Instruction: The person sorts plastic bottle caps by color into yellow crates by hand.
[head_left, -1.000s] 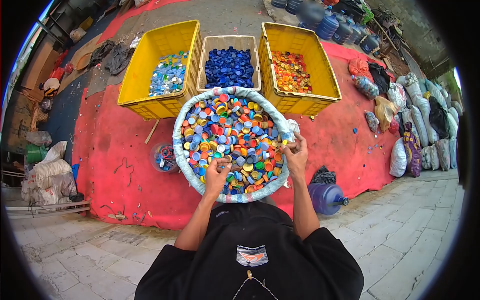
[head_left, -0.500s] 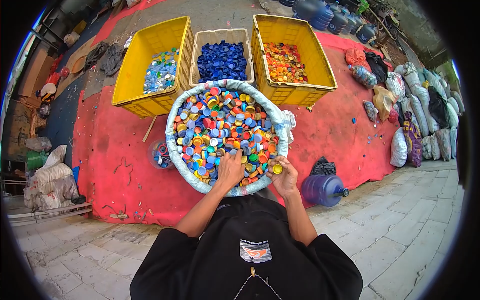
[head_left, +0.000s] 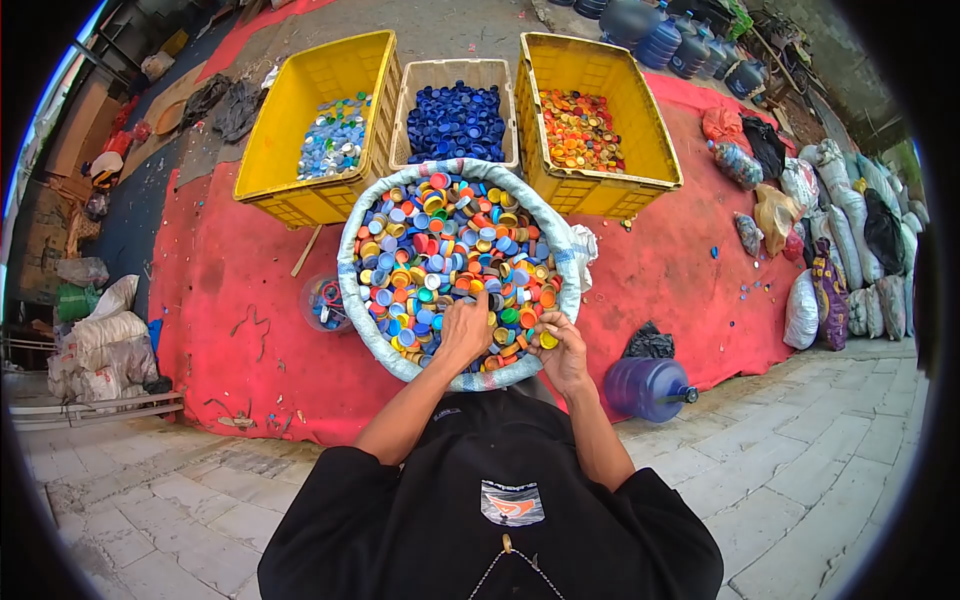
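A round sack with a rolled pale rim (head_left: 352, 300) stands before me, full of mixed plastic bottle caps (head_left: 450, 235). My left hand (head_left: 466, 330) reaches down among the caps near the front of the sack. Its fingers are curled, with the tips partly hidden, and I cannot make out what they grip. Over the sack's front right edge, my right hand (head_left: 564, 352) pinches a yellow bottle cap (head_left: 548, 341) between thumb and fingers.
Beyond the sack stand a yellow crate (head_left: 262, 170) with blue and clear caps, a whitish crate (head_left: 508, 110) of dark blue caps, and a yellow crate (head_left: 655, 150) of orange-red caps. A blue water jug (head_left: 645, 385) lies at right; filled sacks (head_left: 850, 230) are piled beyond.
The view has shifted slightly, so the crates and sack appear a little farther right. My left hand stays among the caps, and my right hand still holds the yellow cap.
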